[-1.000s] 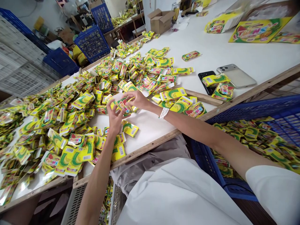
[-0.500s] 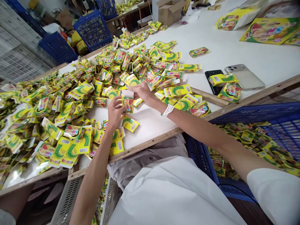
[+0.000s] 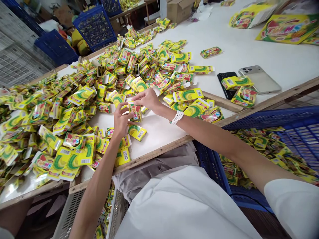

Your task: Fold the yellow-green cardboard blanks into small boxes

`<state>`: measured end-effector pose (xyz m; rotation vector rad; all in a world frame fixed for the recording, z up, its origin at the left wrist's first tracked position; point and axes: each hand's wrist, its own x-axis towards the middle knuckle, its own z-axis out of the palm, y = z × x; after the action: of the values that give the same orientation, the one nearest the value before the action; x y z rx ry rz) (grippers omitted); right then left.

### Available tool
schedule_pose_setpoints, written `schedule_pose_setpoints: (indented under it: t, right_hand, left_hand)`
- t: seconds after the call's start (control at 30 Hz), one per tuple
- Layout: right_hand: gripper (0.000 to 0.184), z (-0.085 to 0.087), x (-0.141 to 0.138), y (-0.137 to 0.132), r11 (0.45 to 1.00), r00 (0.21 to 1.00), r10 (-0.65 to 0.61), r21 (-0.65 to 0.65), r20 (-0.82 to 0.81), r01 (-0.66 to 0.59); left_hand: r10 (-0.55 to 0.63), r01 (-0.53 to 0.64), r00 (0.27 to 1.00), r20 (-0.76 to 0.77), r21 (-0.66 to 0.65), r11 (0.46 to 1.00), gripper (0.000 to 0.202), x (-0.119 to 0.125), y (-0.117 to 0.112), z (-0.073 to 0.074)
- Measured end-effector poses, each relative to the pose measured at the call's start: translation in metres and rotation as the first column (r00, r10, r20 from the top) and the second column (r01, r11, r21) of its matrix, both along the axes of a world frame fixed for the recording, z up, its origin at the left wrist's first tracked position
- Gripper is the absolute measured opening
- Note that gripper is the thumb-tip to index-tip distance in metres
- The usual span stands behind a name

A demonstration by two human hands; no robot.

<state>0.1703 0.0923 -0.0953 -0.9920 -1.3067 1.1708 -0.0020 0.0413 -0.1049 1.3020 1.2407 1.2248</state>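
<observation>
My left hand (image 3: pixel 121 120) holds a small yellow-and-green carton (image 3: pixel 136 112) upright, with thumb and fingers closed around its sides. Its printed front, with a red fruit picture and bright lettering, faces me. At the top end of that carton, the closed fingers of my right hand (image 3: pixel 147 100) press where the flap is; the fingertips are partly hidden. A white bead bracelet (image 3: pixel 177 117) circles my right wrist. Just below the held carton, another yellow carton with a barcode (image 3: pixel 137 132) lies on the white tabletop (image 3: pixel 159 127).
A large heap of similar cartons (image 3: pixel 82 96) spreads over the table to the left and behind. Two phones, one black (image 3: pixel 225 91) and one silver (image 3: pixel 261 79), lie at right. A blue crate (image 3: pixel 269 116) of cartons stands below the table's wooden edge (image 3: pixel 154 152).
The white flap that stood up at the held carton's top has gone down out of sight. My right fingers have shifted slightly left over that end. The view has turned slightly.
</observation>
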Motion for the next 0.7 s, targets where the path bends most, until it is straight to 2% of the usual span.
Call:
schedule_pose_setpoints:
  t: [0.17,0.3,0.4,0.53,0.7]
  right_hand:
    - [0.01,0.0,-0.004,-0.002,0.998,0.997,-0.04,0.054,0.061,0.037]
    - [0.006,0.005,-0.006,-0.008,0.994,0.992,-0.056,0.099,0.117,0.044]
    - [0.007,0.008,-0.008,-0.013,0.989,0.983,-0.041,0.145,0.18,0.015]
    - [0.009,0.008,-0.012,-0.019,0.985,0.981,-0.053,0.172,0.187,0.021]
    - [0.013,0.007,-0.013,-0.022,0.947,0.94,-0.029,0.31,0.34,-0.082]
  left_hand:
    - [-0.001,0.004,0.999,-0.039,0.071,0.997,0.054,0.002,-0.002,0.004]
    - [0.006,0.003,0.996,-0.089,0.101,0.995,0.046,0.002,-0.002,0.006]
    - [0.028,-0.017,0.996,-0.087,0.126,0.992,0.043,0.001,0.0,0.005]
    - [0.03,-0.017,0.997,-0.072,0.167,0.986,0.04,-0.001,0.003,0.001]
    - [0.089,-0.083,0.996,-0.026,0.173,0.981,0.038,-0.002,0.004,-0.005]
